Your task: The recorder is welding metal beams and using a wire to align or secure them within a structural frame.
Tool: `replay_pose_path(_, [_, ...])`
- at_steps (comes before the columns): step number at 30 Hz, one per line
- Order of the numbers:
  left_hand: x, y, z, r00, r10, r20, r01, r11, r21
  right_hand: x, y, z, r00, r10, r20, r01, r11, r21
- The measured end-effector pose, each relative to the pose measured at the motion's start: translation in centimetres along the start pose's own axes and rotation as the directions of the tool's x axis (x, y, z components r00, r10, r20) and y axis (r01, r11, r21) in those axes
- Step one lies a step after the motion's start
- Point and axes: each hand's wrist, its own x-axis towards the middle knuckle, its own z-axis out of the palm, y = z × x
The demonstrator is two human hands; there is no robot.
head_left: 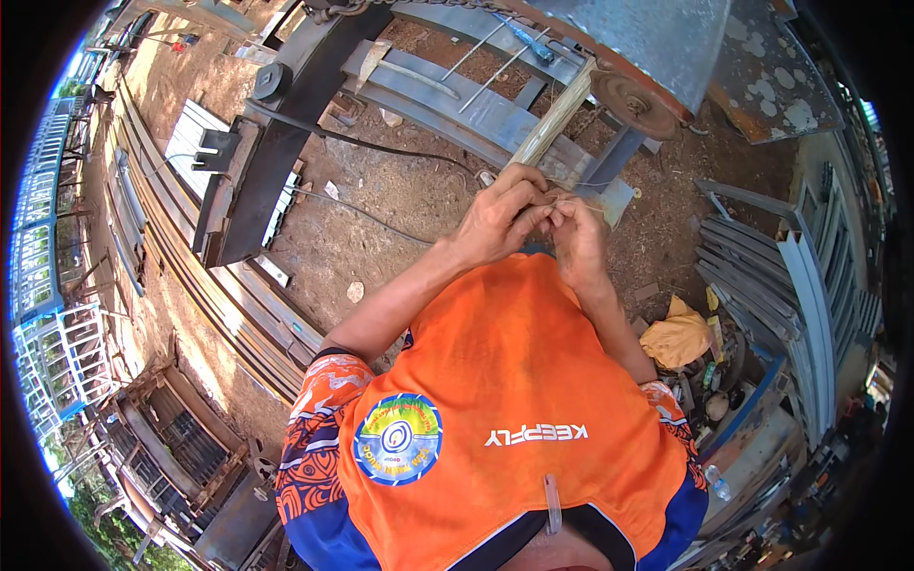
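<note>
My left hand (506,211) and my right hand (577,234) meet in front of my chest, fingertips pinched close together. Between them are thin pale strands, with loose ends sticking out to the right; whether they are wire or fibre I cannot tell. Just beyond my left hand, a straw-coloured bundle of long strands (556,116) slants up toward a round rusty disc (635,103) under a grey metal sheet (628,43). My fingers partly hide the near end of the bundle.
Steel beams (428,105) stand ahead, with a black cable (381,150) hanging across. Long metal bars (209,295) lie at left. At right are stacked grey metal profiles (752,271) and a yellow-orange cloth (677,335). The ground is bare dirt.
</note>
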Motion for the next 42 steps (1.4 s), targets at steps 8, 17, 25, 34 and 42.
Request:
replay_pose_path(8, [0.5,1.9,-1.9,0.946,-0.287,0.148,0.288,0.958,0.015,0.3,1.1,-0.4,0.972,-0.177,0.154,0.193,0.976,-0.100])
replay_pose_path(17, [1.1,3.7,-3.1,0.903,-0.374,0.213,0.334,0.921,0.199,1.0,-0.4,-0.6,0.876,-0.194,0.442,0.436,0.712,-0.551])
replay_pose_path(25, [1.4,3.7,-3.6,0.909,-0.293,0.298,0.180,0.918,0.352,0.7,0.9,-0.4,0.939,-0.136,0.316,0.237,0.922,-0.306])
replay_pose_path(34, [0.5,0.1,-2.4,0.857,-0.511,0.063,0.500,0.797,-0.339,0.4,-1.1,-0.4,0.962,0.063,0.267,-0.081,0.995,0.057])
replay_pose_path(42, [0.8,0.3,-2.8,0.721,-0.682,0.120,0.561,0.474,-0.678,-0.1,-1.7,0.9,0.945,0.011,0.326,-0.001,0.999,-0.033])
